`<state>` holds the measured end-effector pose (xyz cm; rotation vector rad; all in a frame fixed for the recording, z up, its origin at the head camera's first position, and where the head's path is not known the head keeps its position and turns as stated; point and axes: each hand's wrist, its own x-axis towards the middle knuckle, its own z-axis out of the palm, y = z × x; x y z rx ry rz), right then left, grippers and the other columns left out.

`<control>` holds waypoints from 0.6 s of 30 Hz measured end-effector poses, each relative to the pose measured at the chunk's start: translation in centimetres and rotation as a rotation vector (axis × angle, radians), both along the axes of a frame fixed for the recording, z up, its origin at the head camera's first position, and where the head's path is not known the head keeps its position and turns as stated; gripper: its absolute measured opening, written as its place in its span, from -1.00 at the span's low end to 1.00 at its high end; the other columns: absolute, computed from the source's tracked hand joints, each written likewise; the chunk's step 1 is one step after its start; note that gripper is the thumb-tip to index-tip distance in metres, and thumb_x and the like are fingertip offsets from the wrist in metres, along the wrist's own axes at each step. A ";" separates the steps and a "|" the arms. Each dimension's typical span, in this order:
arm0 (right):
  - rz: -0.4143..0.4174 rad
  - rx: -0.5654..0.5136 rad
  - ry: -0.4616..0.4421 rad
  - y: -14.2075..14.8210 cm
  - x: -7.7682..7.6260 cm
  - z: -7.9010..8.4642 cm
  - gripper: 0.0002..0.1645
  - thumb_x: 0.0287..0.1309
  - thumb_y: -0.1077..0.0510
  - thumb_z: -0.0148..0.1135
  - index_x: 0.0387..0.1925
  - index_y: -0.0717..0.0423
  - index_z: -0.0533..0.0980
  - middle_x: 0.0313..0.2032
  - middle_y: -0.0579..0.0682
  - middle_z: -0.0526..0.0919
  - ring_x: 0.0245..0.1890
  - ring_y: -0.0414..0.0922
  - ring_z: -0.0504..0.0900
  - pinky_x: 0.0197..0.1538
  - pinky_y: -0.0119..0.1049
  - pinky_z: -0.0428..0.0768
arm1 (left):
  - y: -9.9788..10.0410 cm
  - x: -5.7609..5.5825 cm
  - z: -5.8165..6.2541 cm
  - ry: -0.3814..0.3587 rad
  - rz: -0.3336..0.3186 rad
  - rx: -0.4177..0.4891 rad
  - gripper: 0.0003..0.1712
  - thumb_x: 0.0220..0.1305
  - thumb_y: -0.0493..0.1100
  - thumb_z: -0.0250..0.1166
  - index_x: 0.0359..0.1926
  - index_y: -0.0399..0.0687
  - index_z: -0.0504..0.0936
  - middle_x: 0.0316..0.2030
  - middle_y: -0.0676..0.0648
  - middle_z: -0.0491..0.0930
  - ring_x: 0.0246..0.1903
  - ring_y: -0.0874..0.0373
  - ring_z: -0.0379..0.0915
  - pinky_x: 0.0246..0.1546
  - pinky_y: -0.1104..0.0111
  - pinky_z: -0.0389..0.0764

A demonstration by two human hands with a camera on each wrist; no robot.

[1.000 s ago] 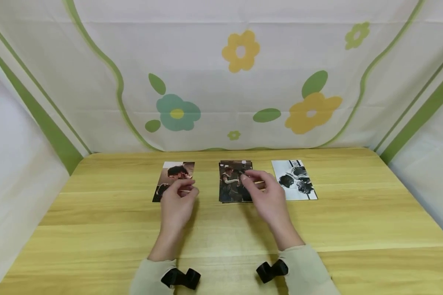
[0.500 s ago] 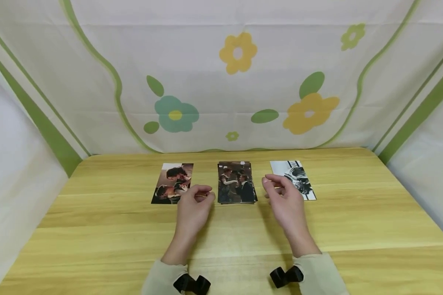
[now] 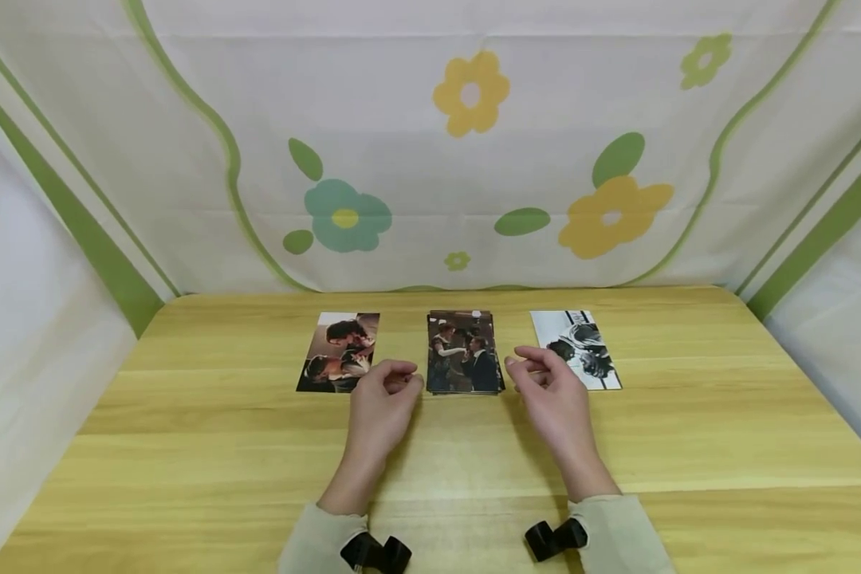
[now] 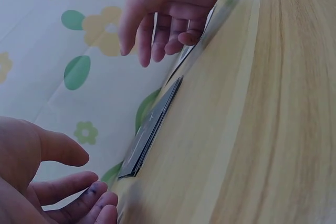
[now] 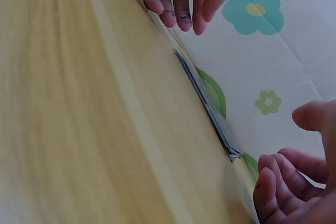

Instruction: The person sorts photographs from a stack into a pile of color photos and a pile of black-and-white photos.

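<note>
A small stack of photo cards (image 3: 462, 355) lies in the middle of the table, its top card a dark picture of people in formal dress. My left hand (image 3: 382, 406) hovers just left of the stack with loosely bent fingers and nothing in them. On the stack's other side, my right hand (image 3: 556, 406) is held the same way, also holding nothing. Both wrist views show a gap between thumb and fingers, and the stack (image 4: 152, 132) apart from the hands. A colour photo card (image 3: 340, 351) lies left, partly behind my left hand. A black-and-white photo card (image 3: 581, 351) lies right, partly covered by my right hand.
The cards lie on a light wooden table (image 3: 222, 446) near its back edge. Behind it hangs a white curtain (image 3: 402, 159) printed with flowers, and white cloth stands at both sides. A black wrist camera (image 3: 376, 552) is strapped over each sleeve.
Both hands have shifted right: the left from the left card to beside the stack, the right off the stack to its right side. Over the last half second they barely move.
</note>
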<state>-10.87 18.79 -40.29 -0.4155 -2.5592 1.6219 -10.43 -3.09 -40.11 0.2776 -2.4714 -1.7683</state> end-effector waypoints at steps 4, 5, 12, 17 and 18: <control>0.018 0.025 0.004 -0.2 -0.1 -0.3 -0.50 0.44 -0.09 0.37 0.30 -0.05 0.63 -0.03 0.01 0.78 -0.15 -0.14 0.68 -0.11 -0.33 0.61 | 0.0 0.0 0.0 -0.009 -0.009 0.002 -0.77 0.37 -0.26 0.37 0.00 -0.22 0.79 -0.18 -0.17 0.78 -0.22 0.08 0.66 -0.12 0.24 0.63; 0.020 0.027 0.006 -0.2 -0.1 -0.4 -0.50 0.44 -0.08 0.37 0.30 -0.04 0.63 -0.03 0.01 0.79 -0.13 -0.13 0.68 -0.09 -0.33 0.61 | 0.0 0.0 0.0 -0.009 -0.011 0.002 -0.77 0.37 -0.26 0.37 0.00 -0.22 0.79 -0.18 -0.17 0.78 -0.22 0.08 0.66 -0.12 0.24 0.63; 0.018 0.038 -0.001 -0.3 -0.1 -0.5 -0.50 0.42 -0.06 0.39 0.30 -0.04 0.64 -0.01 0.01 0.80 -0.11 -0.11 0.69 -0.08 -0.33 0.62 | 0.0 -0.1 -0.2 -0.010 -0.020 -0.006 -0.77 0.38 -0.26 0.37 0.00 -0.22 0.79 -0.19 -0.17 0.77 -0.24 0.08 0.65 -0.14 0.25 0.62; 0.038 0.059 0.009 -0.4 -0.3 -0.5 -0.46 0.41 -0.07 0.40 0.33 0.01 0.63 0.03 0.03 0.81 -0.09 -0.09 0.71 -0.02 -0.29 0.61 | 0.2 -0.2 -0.8 0.025 -0.027 -0.063 -0.77 0.35 -0.28 0.37 -0.02 -0.24 0.79 -0.20 -0.18 0.76 -0.25 0.08 0.64 -0.14 0.22 0.63; 0.044 0.072 0.010 -0.4 -0.3 -0.6 -0.45 0.40 -0.06 0.41 0.33 0.03 0.63 0.03 0.03 0.81 -0.08 -0.08 0.71 0.00 -0.28 0.60 | 0.2 -0.3 -0.9 0.035 -0.037 -0.090 -0.76 0.34 -0.28 0.38 -0.01 -0.25 0.78 -0.19 -0.18 0.75 -0.25 0.08 0.62 -0.13 0.22 0.62</control>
